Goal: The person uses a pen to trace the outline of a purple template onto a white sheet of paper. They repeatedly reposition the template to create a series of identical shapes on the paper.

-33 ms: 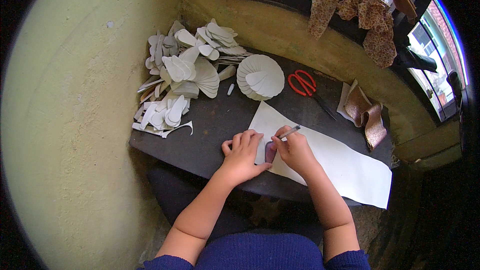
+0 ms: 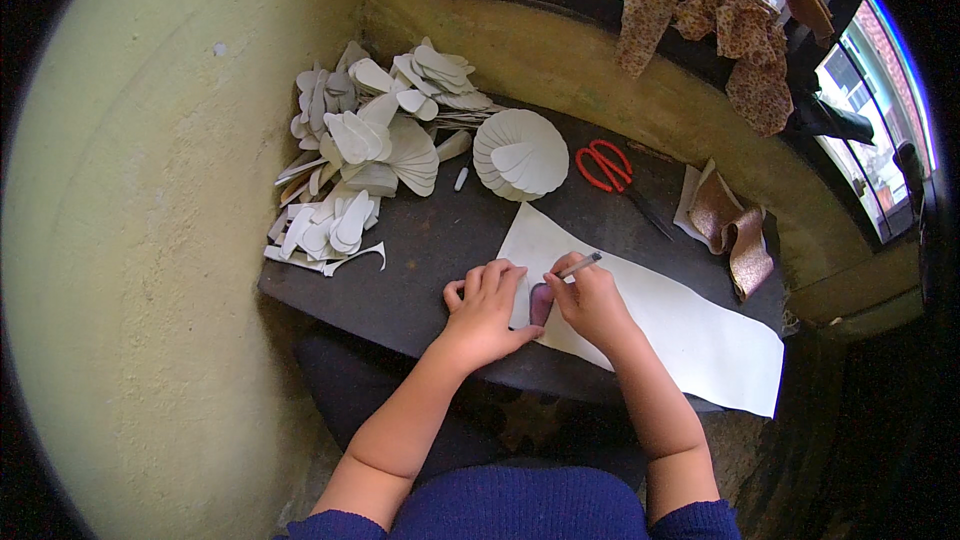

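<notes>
A long white sheet lies across the dark table, its left end under my hands. On that end sits a small purple, rounded template. My left hand rests flat at the sheet's left edge, fingers apart, with the thumb reaching to the template's lower end. In my right hand a grey pen is gripped, tilted up to the right. The pen's tip is hidden by the fingers, close to the template's right edge.
White cut pieces are heaped at the far left, beside a round fanned stack. Red-handled scissors lie beyond the sheet. Folded glittery strips rest at the right. A small white stick lies near the stack. Walls border the table.
</notes>
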Demonstrator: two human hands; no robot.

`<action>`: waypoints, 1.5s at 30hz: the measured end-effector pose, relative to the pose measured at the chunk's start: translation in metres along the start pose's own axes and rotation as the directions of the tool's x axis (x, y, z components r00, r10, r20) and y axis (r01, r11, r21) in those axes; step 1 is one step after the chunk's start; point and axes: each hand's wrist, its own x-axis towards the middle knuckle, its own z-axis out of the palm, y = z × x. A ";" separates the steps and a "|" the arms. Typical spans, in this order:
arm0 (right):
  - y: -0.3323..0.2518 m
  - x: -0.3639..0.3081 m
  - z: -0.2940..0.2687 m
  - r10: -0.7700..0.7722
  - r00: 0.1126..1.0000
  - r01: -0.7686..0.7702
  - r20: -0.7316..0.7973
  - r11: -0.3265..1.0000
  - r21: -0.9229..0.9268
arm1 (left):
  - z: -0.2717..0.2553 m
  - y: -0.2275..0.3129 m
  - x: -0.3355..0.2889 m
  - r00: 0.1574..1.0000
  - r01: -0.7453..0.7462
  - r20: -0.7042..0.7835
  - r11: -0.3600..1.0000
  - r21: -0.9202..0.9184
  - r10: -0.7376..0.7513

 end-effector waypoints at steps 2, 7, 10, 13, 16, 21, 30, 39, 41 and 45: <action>-0.003 -0.003 -0.005 -0.017 1.000 0.017 -0.009 1.000 0.005 | 0.000 0.000 0.000 1.000 0.002 0.001 1.000 -0.005 -0.002; -0.010 -0.012 -0.022 0.110 0.993 -0.113 0.033 0.986 0.123 | 0.000 -0.001 0.000 1.000 -0.021 0.011 1.000 0.009 0.020; -0.003 -0.015 -0.032 0.069 0.998 -0.067 -0.005 0.977 0.201 | 0.001 -0.002 0.000 0.998 -0.069 -0.001 0.997 0.040 0.069; 0.006 -0.016 -0.040 0.011 0.998 0.004 -0.058 0.969 0.247 | -0.003 0.001 0.001 0.996 -0.086 0.003 0.994 0.064 0.086; 0.008 -0.011 -0.050 0.006 0.998 0.005 -0.055 0.980 0.201 | -0.002 0.001 0.005 0.990 -0.138 -0.015 0.990 0.026 0.139; 0.018 0.003 -0.048 -0.032 0.995 0.064 -0.096 0.931 0.360 | -0.003 0.000 0.012 0.987 -0.157 0.025 0.987 -0.019 0.158; 0.057 0.003 -0.026 0.018 0.997 0.016 -0.074 0.898 0.440 | -0.005 0.009 0.016 0.988 -0.151 0.018 0.985 -0.086 0.153; 0.037 -0.007 -0.027 -0.095 0.995 0.086 0.019 0.957 0.277 | -0.011 -0.002 0.015 0.981 -0.154 -0.141 0.974 -0.165 0.131; 0.035 -0.008 -0.027 -0.123 0.992 0.125 -0.023 0.959 0.253 | -0.013 -0.001 0.014 0.977 -0.168 -0.163 0.970 -0.175 0.140; 0.033 -0.009 -0.029 -0.148 0.989 0.149 -0.024 0.958 0.245 | -0.015 -0.003 0.016 0.978 -0.156 -0.168 0.969 -0.194 0.123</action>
